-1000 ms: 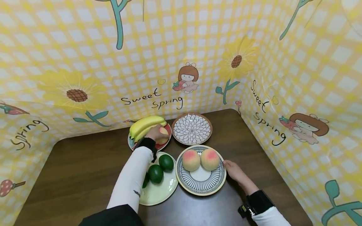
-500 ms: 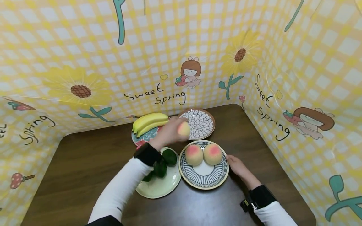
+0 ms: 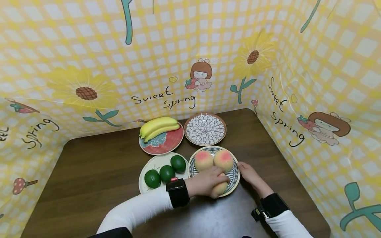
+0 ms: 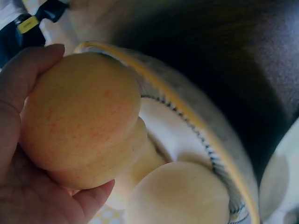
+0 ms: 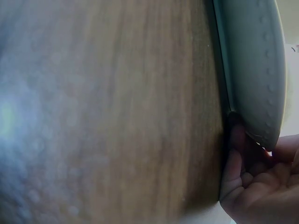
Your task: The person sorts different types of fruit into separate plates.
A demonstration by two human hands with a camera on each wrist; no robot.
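Note:
My left hand (image 3: 206,181) grips a peach (image 3: 220,188) over the near part of a plate with a dark striped border (image 3: 234,176). In the left wrist view, thumb and fingers curl round this peach (image 4: 84,112); whether it touches the plate I cannot tell. Two more peaches, a left one (image 3: 203,160) and a right one (image 3: 224,160), sit side by side toward the plate's far side. At the plate's right edge, my right hand (image 3: 249,174) pinches the rim. The right wrist view has the thumb above the plate's edge (image 5: 257,70) and fingers beneath it.
Left of the peaches, a pale green plate (image 3: 146,166) bears several dark green fruits (image 3: 167,174). Behind it, bananas (image 3: 159,128) lie on a red and blue plate (image 3: 173,140). A flower-patterned plate (image 3: 205,129) stands at the back. Checked cloth walls (image 3: 119,72) enclose the wooden table (image 3: 98,165).
My left hand has taken the peach off the red and blue plate and brought it right and nearer, over the striped plate. My right hand has stayed at the rim.

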